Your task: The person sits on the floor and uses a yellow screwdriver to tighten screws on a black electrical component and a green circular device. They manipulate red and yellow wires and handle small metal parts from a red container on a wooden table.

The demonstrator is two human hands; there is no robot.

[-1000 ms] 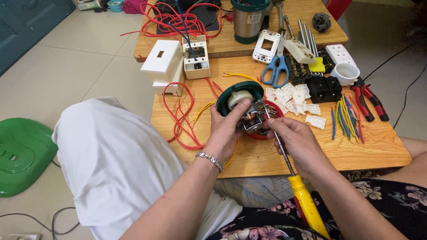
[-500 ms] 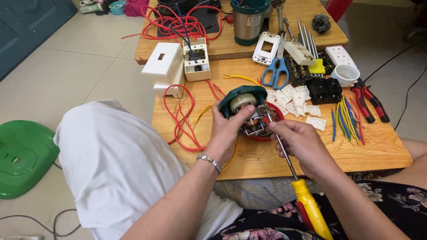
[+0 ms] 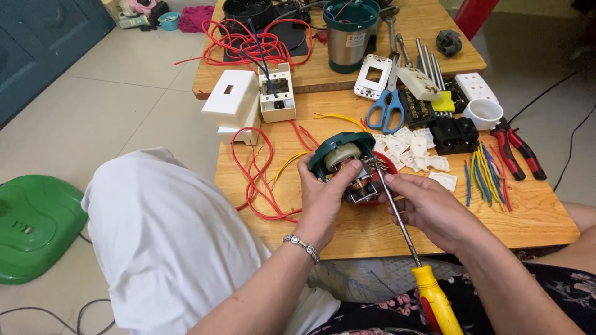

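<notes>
left hand (image 3: 326, 198) grips the small motor (image 3: 354, 167) — right hand (image 3: 428, 208) pinches the screwdriver (image 3: 403, 236) shaft, tip at the motor's 3 o'clock, blue scissors (image 3: 388, 108) at 12.

Motor assembly (image 3: 351, 167): held over the desk (image 3: 372, 229) in the left hand (image 3: 326, 198), thumb on top.
Screwdriver (image 3: 406, 239): in the right hand (image 3: 431, 208), just right of the grip; tip at the motor assembly, handle trailing back toward the person, off the desk edge.
Loose wire (image 3: 257, 177): on the desk, left of the grip.
Scissors (image 3: 386, 108): beyond the grip.
Small plastic pieces (image 3: 419, 149): beyond and right, near the grip.
Cut wire lengths (image 3: 487, 177), then pliers (image 3: 515, 152): further right (side by side).
Cup (image 3: 483, 113): behind the pliers.
Switch box (image 3: 276, 99): beyond and left.
Canister (image 3: 351, 34): far side, well apart.
Knee (image 3: 174, 236): left of the grip, beside the desk.
</notes>
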